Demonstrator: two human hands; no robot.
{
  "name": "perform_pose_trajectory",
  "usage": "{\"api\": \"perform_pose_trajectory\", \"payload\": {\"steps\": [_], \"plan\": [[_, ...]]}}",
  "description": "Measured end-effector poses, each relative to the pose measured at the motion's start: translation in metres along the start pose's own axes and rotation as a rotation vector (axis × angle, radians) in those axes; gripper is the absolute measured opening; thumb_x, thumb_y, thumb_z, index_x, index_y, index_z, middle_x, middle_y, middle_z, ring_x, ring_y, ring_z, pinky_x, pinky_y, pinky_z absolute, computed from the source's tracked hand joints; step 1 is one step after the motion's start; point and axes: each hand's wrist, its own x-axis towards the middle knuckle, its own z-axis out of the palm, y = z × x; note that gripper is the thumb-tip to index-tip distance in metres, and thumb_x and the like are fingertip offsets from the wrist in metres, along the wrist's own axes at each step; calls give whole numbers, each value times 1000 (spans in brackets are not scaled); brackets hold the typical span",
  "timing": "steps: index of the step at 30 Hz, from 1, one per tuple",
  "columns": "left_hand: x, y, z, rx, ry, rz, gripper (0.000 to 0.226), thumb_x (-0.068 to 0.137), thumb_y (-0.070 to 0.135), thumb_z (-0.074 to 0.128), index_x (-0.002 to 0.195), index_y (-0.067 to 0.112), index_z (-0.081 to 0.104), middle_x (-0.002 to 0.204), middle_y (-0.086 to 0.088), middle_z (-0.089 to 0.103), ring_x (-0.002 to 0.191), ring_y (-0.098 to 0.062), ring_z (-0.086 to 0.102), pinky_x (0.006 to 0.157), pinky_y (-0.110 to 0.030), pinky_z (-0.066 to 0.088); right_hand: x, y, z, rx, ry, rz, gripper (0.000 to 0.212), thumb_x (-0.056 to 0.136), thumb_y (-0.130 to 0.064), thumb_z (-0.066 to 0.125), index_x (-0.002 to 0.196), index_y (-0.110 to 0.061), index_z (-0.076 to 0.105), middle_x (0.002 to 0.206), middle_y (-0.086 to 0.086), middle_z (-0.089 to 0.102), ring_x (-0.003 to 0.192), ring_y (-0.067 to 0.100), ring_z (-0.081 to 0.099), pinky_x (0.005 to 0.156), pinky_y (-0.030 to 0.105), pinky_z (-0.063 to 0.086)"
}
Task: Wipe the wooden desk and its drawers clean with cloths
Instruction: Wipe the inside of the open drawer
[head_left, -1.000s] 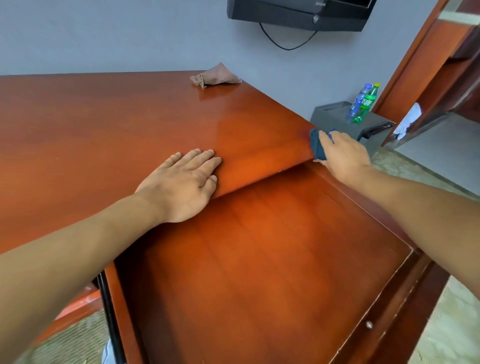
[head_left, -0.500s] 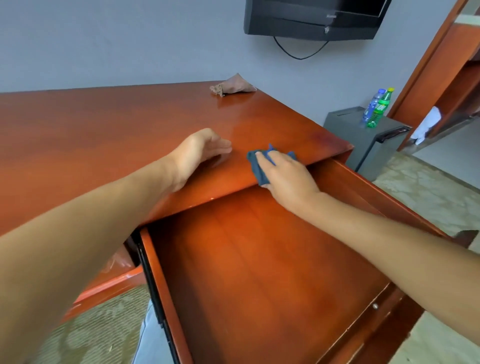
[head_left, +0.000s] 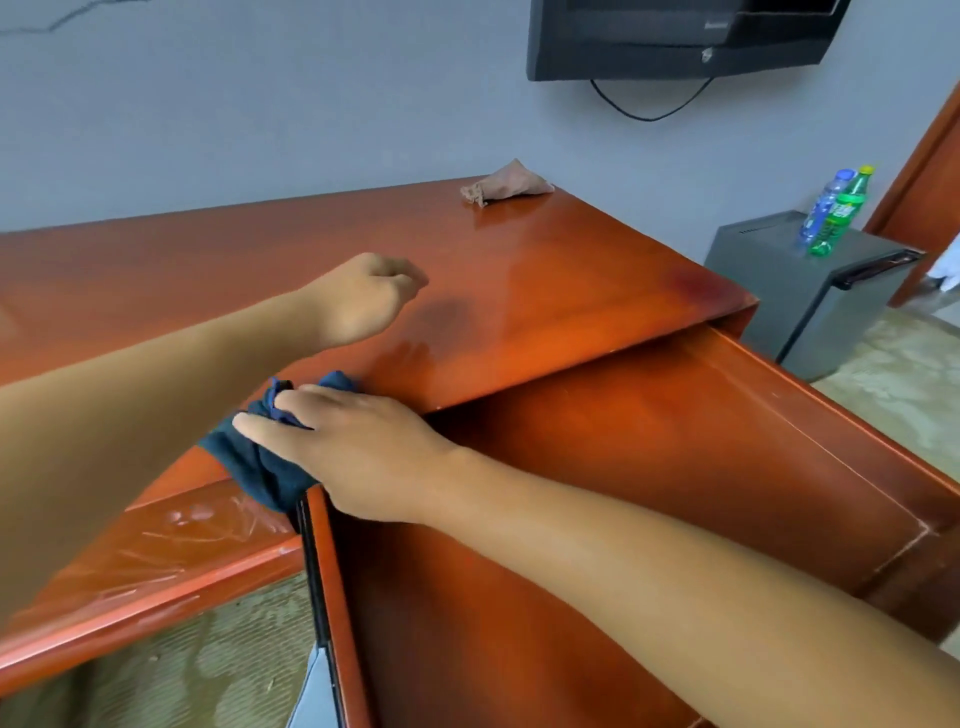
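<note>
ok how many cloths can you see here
2. A blue cloth lies under the right hand at the desk's front edge, by the open drawer. A tan cloth lies at the desk's far edge. Others may be out of view.

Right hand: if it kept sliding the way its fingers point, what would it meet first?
The right hand, pressing the blue cloth at the desk edge, points left. The left forearm crosses just beyond the cloth, so it would likely meet that first, though the forearm may be higher.
</note>
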Motion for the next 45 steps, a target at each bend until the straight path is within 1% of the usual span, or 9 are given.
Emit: {"api": "perform_pose_trajectory", "payload": {"steps": [5, 8, 11, 15, 20, 23, 29, 34, 45], "plan": [[33, 35, 33, -37, 51, 62, 38, 108, 16, 40, 141, 17, 60, 140, 0, 58, 120, -14, 49, 97, -22, 32, -96, 116, -26, -51, -41, 323, 81, 94, -5, 62, 163, -23, 21, 155, 6, 38, 142, 25, 35, 99, 42, 48], [45, 59, 71, 101, -73, 145, 45, 108, 20, 41, 152, 24, 48, 153, -4, 53, 138, -25, 49, 110, -28, 37, -154, 189, -45, -77, -82, 554, 83, 95, -4, 61, 163, -23, 18, 161, 8, 31, 146, 30, 33, 108, 44, 44], [52, 74, 118, 400, -212, 261, 54, 110, 43, 33, 163, 35, 25, 171, -1, 25, 158, -24, 20, 128, -38, 15, -197, 253, -56, -99, -138, 807, 88, 97, -8, 64, 164, -24, 9, 165, 11, 24, 146, 34, 34, 113, 41, 39], [54, 70, 151, 701, -208, 292, 72, 99, 75, 11, 163, 46, -7, 174, 3, -9, 160, -28, -11, 128, -56, -5, -227, 304, -66, -151, -191, 1047, 91, 96, -22, 70, 163, -19, 8, 160, 18, 27, 141, 40, 39, 107, 43, 39], [57, 65, 151, 712, -166, 319, 70, 101, 73, 12, 163, 45, -7, 174, 3, -8, 160, -28, -10, 128, -56, -4, -222, 303, -63, -247, -117, 1135, 77, 94, -20, 71, 153, -6, 23, 138, 25, 44, 125, 41, 48, 92, 47, 48], [56, 65, 153, 717, -144, 320, 71, 101, 72, 15, 163, 45, -7, 175, 3, -7, 161, -28, -8, 129, -56, -2, -229, 292, -56, -198, -48, 1402, 86, 97, -29, 68, 156, 1, 13, 143, 30, 43, 121, 43, 56, 91, 44, 49], [56, 65, 153, 701, -123, 325, 72, 101, 72, 17, 163, 45, -5, 175, 3, -5, 161, -28, -6, 129, -56, 0, -262, 273, -47, -239, -211, 1480, 62, 97, -42, 67, 136, 0, 44, 126, 19, 63, 117, 37, 63, 86, 42, 52], [55, 64, 150, 681, -124, 322, 69, 103, 68, 21, 163, 46, -3, 175, 4, -3, 161, -27, -5, 129, -54, -1, -277, 262, -71, -259, -419, 1476, 37, 95, -49, 64, 83, -14, 60, 101, 8, 67, 97, 31, 66, 77, 35, 51], [56, 61, 147, 633, -132, 320, 67, 103, 65, 25, 163, 48, 0, 175, 7, -1, 161, -24, -4, 129, -51, -1, -347, 217, -92, -368, -668, 1551, 46, 88, -66, 61, 83, -20, 61, 88, 3, 59, 102, 26, 61, 104, 42, 43]]}}
